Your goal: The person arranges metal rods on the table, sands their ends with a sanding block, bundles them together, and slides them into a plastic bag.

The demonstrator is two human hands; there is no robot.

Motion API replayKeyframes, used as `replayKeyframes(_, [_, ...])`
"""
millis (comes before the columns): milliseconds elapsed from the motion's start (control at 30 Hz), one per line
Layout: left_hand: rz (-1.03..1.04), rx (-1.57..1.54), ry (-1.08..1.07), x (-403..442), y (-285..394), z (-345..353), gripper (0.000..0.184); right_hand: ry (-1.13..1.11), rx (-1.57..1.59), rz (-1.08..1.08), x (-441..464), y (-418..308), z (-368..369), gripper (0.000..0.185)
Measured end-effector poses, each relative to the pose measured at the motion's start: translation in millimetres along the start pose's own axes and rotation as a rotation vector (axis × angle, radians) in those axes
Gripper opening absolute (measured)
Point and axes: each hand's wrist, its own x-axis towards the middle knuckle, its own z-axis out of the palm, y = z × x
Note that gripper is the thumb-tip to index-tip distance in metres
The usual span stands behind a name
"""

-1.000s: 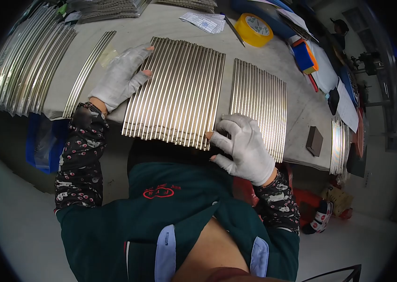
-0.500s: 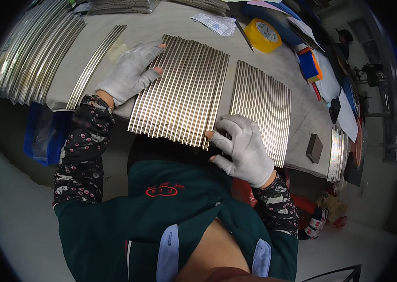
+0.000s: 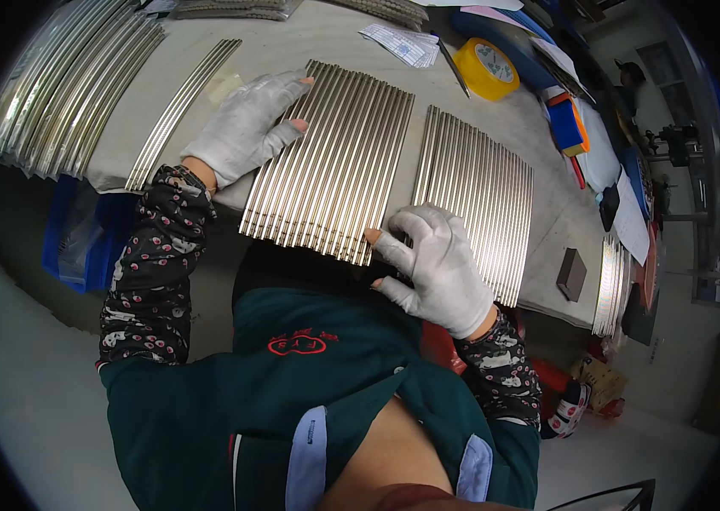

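Note:
A row of thin shiny metal rods (image 3: 330,162) lies side by side on the table in front of me. At its left edge rests my left hand (image 3: 249,128), in a white glove with bare fingertips, the thumb and fingers apart. My right hand (image 3: 441,268), gloved the same way, has its fingers loosely bent and apart, with one fingertip against the row's lower right edge. A second row of rods (image 3: 479,204) lies to the right, partly behind my right hand. A few separate rods (image 3: 185,111) lie left of my left hand.
Plastic-wrapped rod bundles (image 3: 79,85) fill the far left. At the back are a paper slip (image 3: 401,44), a pen (image 3: 452,64) and yellow tape (image 3: 486,68). A dark block (image 3: 571,274) and more rods (image 3: 610,285) sit at right. A blue bin (image 3: 79,238) stands below the table's left edge.
The middle row looks slightly narrower, its rods closer together. My left hand has shifted a little to the right in view, and the right hand slightly to the left. The view has moved slightly.

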Motion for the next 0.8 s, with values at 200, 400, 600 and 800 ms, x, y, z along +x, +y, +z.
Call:
replayKeyframes(200, [0.077, 0.013, 0.068, -2.0, -1.0, 0.6, 0.063, 0.011, 0.016, -0.044, 4.8, -2.5, 0.3, 0.052])
replayKeyframes(400, [0.065, -0.021, 0.043, 0.0, 7.8, -5.9, 0.060, 0.014, 0.026, -0.034, 8.9, -6.0, -0.5, 0.055])
replayKeyframes(600, [0.088, 0.037, 0.056, 0.2, 9.7, -4.0, 0.058, 0.014, 0.030, -0.063, 13.0, -7.3, -2.7, 0.055])
replayKeyframes(800, [0.052, 0.014, 0.024, -0.1, 22.1, -11.7, 0.056, 0.018, 0.027, -0.076, 13.3, -11.7, -5.5, 0.055])
